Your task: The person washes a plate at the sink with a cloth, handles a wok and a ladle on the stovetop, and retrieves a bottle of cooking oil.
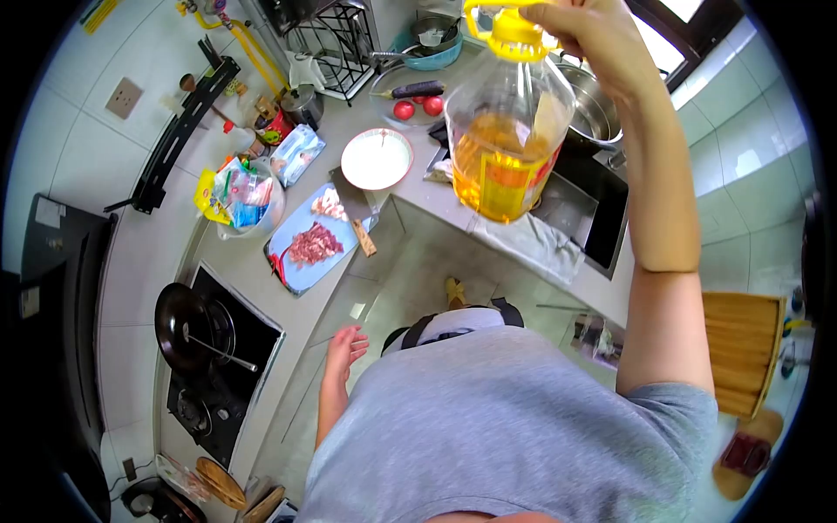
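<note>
My right hand (582, 26) is raised, its fingers wrapped round the yellow top of a large clear oil bottle (510, 139). Golden oil fills the lower part of the bottle, which hangs slightly tilted in front of the sink. Low beside my body, my left hand (346, 353) holds nothing, and its fingers are apart. On the counter ahead, a blue cutting board (301, 272) carries cut raw meat (316, 245), a paler chopped pile (330, 205) and red chillies (278, 264). A cleaver (351, 199) with a wooden handle lies across its edge.
A white plate (377, 159) sits near a glass bowl with an eggplant (417, 89) and tomatoes (404, 110). At left, a dark wok (180, 327) with a ladle (222, 353) stands on the stove. The sink (567, 209) has a cloth (532, 248) over its front edge.
</note>
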Demonstrator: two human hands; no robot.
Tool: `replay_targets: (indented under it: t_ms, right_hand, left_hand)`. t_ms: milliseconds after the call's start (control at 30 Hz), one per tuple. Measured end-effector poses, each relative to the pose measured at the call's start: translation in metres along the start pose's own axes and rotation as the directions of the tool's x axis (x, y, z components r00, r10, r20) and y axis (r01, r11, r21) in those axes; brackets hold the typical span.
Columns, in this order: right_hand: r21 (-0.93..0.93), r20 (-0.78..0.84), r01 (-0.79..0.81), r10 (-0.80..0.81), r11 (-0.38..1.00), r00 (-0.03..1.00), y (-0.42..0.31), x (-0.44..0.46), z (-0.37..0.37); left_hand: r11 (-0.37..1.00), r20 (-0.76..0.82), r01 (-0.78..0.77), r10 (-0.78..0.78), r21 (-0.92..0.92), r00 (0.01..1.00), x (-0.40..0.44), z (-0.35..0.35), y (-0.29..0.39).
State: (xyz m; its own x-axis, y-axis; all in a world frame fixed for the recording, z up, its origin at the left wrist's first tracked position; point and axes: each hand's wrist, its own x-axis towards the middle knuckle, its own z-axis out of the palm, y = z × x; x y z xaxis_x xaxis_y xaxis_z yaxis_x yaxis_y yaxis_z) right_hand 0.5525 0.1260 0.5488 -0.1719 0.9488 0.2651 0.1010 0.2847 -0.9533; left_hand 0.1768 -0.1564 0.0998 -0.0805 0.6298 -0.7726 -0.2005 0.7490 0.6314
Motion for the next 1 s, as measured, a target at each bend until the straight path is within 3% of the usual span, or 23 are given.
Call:
replay_targets:
  t_ms: [133,267,333,467,567,667,700,1000]
  right_hand:
    - [-0.344,-0.111,0.089,-0.135,0.935,0.985,0.005,0.079,-0.050]
    - [-0.251,-0.110,0.091,-0.121,0.964,0.986,0.034,0.152,-0.090]
    - [-0.263,-0.147,0.162,-0.205,0.951,0.968,0.055,0.191,-0.098]
    - [-0.224,-0.209,0.174,-0.222,0.959,0.953,0.112,0.266,-0.119]
    - [-0.248,-0.158,0.111,-0.153,0.962,0.975,0.155,0.323,-0.137]
    - [-0.205,-0.108,0.120,-0.145,0.971,0.984,0.201,0.354,-0.148]
    - [-0.206,-0.161,0.043,-0.077,0.978,0.984,0.214,0.361,-0.152]
    - [-0.183,-0.164,-0.006,-0.024,0.983,0.986,0.347,0.408,-0.181]
  left_hand:
    - [0.998,-0.004,-0.052,0.052,-0.031,0.999,0.000,0.028,0.008]
    - [0.999,-0.082,-0.011,0.008,-0.038,0.997,0.007,0.030,0.005]
    - [0.999,-0.080,-0.005,0.001,-0.044,0.997,0.025,0.023,0.011]
    - [0.995,-0.049,-0.047,0.051,0.091,0.997,0.057,0.018,0.033]
    - [0.987,-0.054,-0.046,0.055,0.156,0.997,0.079,0.020,0.066]
    - [0.989,-0.078,-0.017,0.029,0.149,0.996,0.084,0.024,0.101]
    - [0.991,-0.099,-0.004,0.018,0.136,0.995,0.086,0.025,0.108]
    - [0.980,-0.090,-0.059,0.077,0.191,0.993,0.100,-0.002,0.110]
